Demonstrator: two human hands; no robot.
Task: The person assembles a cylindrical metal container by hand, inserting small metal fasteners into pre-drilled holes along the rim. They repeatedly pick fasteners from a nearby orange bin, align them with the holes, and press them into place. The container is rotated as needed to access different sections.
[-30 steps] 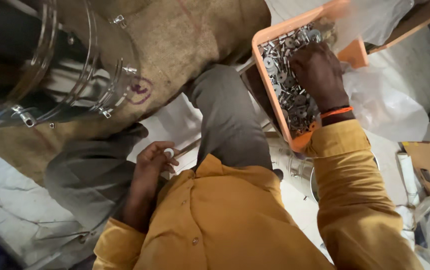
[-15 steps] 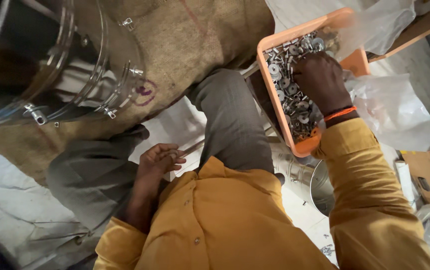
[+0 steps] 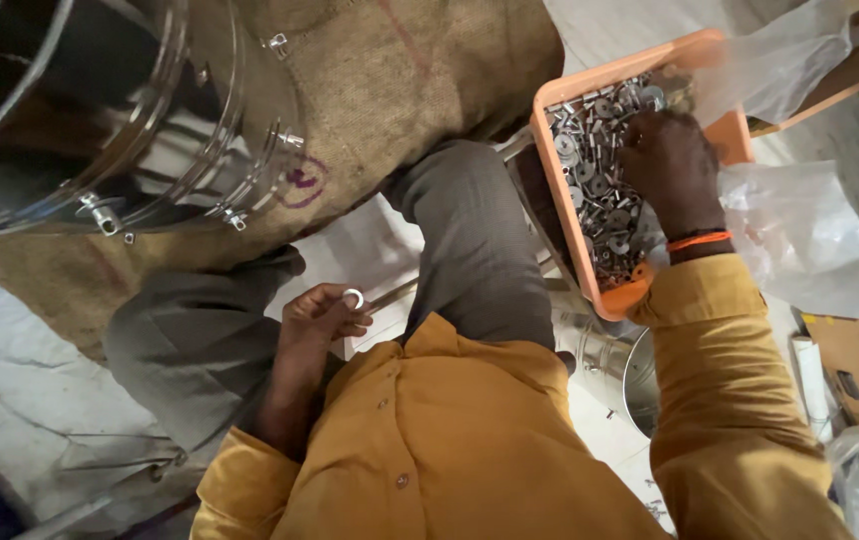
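Head view: right hand [image 3: 672,165] digs, fingers curled, into the orange tray's [image 3: 618,298] far-end metal parts [image 3: 600,190]; what it grips, I cannot tell; left hand [image 3: 318,322] pinches a small ring [image 3: 353,298] at the lap.
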